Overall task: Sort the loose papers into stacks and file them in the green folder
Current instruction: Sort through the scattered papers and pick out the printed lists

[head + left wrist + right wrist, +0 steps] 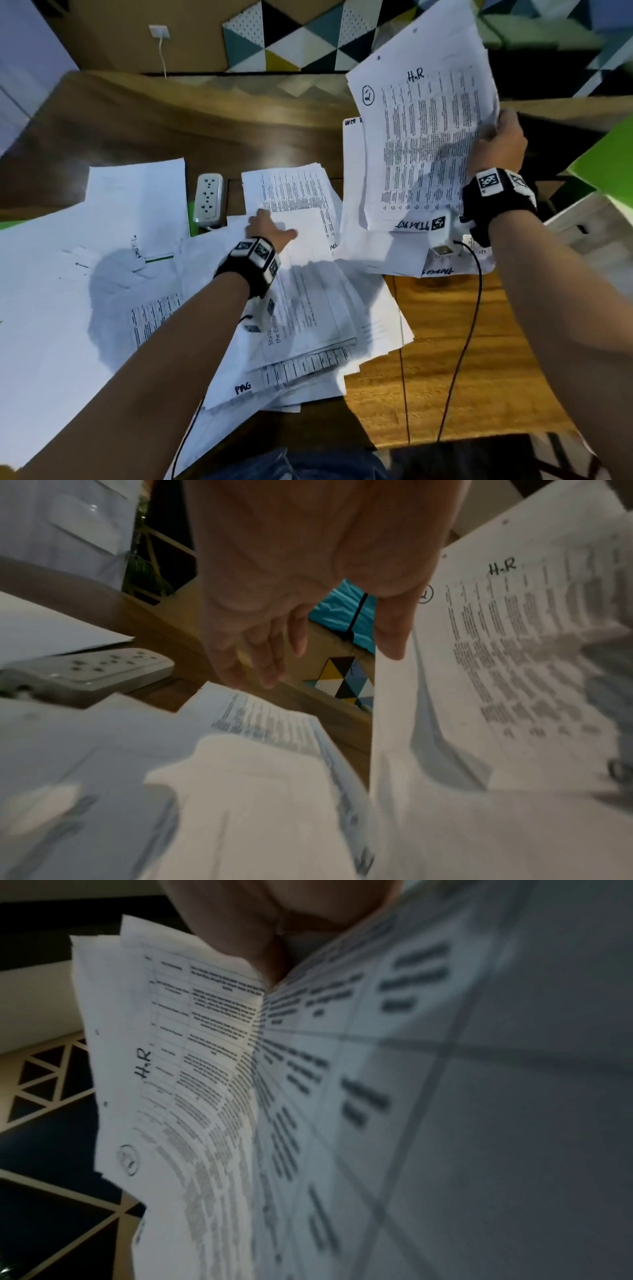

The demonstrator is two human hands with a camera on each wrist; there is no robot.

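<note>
My right hand (498, 138) grips a sheaf of printed sheets marked "H.R" (424, 137), held up tilted above the table's right side; the same H.R sheaf (192, 1069) fills the right wrist view, pinched under my thumb. My left hand (270, 229) hovers with fingers straight over the middle pile of loose papers (308, 301); in the left wrist view that left hand (274, 653) holds nothing, above a printed sheet (267, 723). A corner of the green folder (606, 161) shows at the right edge.
More white sheets (68, 274) cover the table's left half, and another stack (376, 246) lies under the raised sheaf. A white power strip (208, 198) sits between piles. Two thin cables (459, 342) cross the bare wooden table (479, 377) at right.
</note>
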